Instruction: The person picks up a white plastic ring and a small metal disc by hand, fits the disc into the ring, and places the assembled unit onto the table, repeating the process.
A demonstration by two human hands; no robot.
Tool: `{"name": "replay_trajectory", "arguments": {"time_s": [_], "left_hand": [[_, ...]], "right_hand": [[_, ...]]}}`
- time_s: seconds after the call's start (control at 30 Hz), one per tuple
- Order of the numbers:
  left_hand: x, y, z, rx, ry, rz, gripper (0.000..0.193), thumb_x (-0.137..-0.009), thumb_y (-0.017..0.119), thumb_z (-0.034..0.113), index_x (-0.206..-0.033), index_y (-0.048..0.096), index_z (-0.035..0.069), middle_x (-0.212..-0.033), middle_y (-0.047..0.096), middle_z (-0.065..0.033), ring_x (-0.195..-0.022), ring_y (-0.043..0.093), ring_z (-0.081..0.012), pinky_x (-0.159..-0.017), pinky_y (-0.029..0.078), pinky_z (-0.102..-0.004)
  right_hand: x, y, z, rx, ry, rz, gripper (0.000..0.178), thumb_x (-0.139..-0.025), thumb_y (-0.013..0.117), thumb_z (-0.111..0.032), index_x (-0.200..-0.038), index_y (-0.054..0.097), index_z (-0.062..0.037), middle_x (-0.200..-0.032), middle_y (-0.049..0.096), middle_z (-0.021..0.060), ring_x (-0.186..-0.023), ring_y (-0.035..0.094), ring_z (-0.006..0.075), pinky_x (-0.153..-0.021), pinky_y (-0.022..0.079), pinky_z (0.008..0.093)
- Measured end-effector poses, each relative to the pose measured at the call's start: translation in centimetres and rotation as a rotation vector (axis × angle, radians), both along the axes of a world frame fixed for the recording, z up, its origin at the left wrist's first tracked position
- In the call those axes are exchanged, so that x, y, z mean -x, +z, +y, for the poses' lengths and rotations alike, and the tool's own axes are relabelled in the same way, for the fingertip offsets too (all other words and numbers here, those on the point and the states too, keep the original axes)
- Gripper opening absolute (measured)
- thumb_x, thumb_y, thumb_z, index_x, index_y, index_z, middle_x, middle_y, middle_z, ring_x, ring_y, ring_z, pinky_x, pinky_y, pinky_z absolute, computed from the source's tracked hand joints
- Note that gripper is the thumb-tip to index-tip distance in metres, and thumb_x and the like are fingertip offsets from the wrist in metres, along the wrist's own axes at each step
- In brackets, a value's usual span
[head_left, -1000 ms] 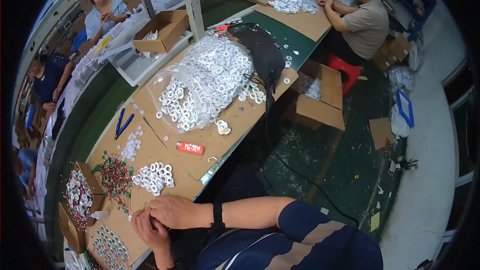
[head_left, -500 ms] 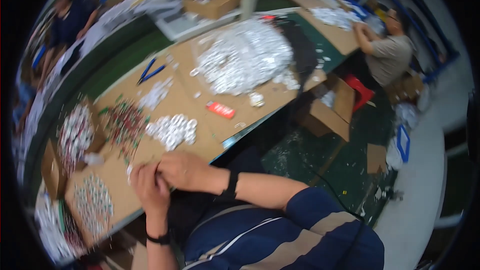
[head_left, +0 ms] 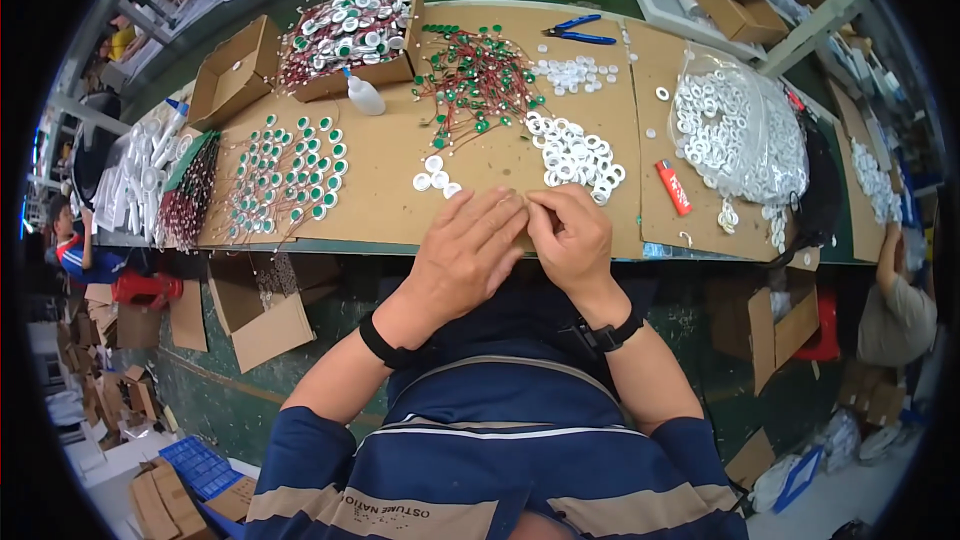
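Note:
My left hand (head_left: 468, 250) is palm down at the table's near edge, its fingers stretched side by side and its thumb apart from them. Their tips reach toward my right hand (head_left: 572, 236), whose thumb and fingers are curled in a pinch; whatever it holds is hidden. Several small white round caps (head_left: 432, 180) lie just beyond the left fingers. Past the right hand is a heap of white plastic rings (head_left: 580, 155). Farther left, green-and-white discs with thin wires (head_left: 285, 175) are spread out.
A tangle of red-wired green parts (head_left: 480, 80) lies beyond my hands, near blue pliers (head_left: 580, 30). At left stand a box of wired discs (head_left: 405, 60) and a white squeeze bottle (head_left: 366, 95). On the right are a red lighter (head_left: 674, 187) and a bag of rings (head_left: 740, 125).
My view has swung left and levelled, so the table now runs straight across. My left hand's fingers look straighter than before; both hands remain close together.

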State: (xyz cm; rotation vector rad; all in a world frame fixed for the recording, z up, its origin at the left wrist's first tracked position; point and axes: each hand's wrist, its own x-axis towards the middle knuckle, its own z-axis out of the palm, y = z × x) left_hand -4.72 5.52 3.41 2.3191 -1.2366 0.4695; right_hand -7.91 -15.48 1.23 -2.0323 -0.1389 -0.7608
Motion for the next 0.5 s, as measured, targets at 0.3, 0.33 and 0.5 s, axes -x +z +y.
{"name": "replay_trajectory", "arguments": {"time_s": [0.3,0.33,0.5], "left_hand": [[-0.2,-0.6,0.9,-0.240,0.074,0.102,0.083,-0.100,0.087,0.043,-0.168,0.062,0.002,-0.176,0.059,-0.0151,-0.168,0.050,-0.0358,-0.142,0.032,-0.0582],[-0.3,-0.4,0.9,-0.259,0.102,0.115,0.086,-0.100,0.087,0.045,-0.169,0.060,0.001,-0.178,0.057,-0.0154,-0.170,0.048,-0.0363,-0.142,0.031,-0.0584],[-1.1,0.2,2.1,-0.265,0.200,0.176,0.091,-0.100,0.087,0.047,-0.172,0.056,0.000,-0.181,0.053,-0.0177,-0.174,0.042,-0.0383,-0.144,0.027,-0.0587]], "right_hand": [[0.3,0.6,-0.5,0.015,-0.019,0.022,0.017,-0.098,0.084,0.006,-0.113,0.085,-0.0007,-0.100,0.078,0.0105,-0.073,0.073,0.0207,-0.063,0.056,0.0334],[0.3,0.6,-0.6,0.020,-0.026,0.017,0.017,-0.098,0.084,0.006,-0.113,0.085,-0.0007,-0.100,0.078,0.0105,-0.073,0.073,0.0207,-0.063,0.056,0.0334],[0.0,0.2,-0.2,0.045,-0.011,-0.027,0.017,-0.098,0.084,0.006,-0.113,0.085,-0.0015,-0.100,0.078,0.0107,-0.071,0.072,0.0220,-0.062,0.055,0.0334]]}}
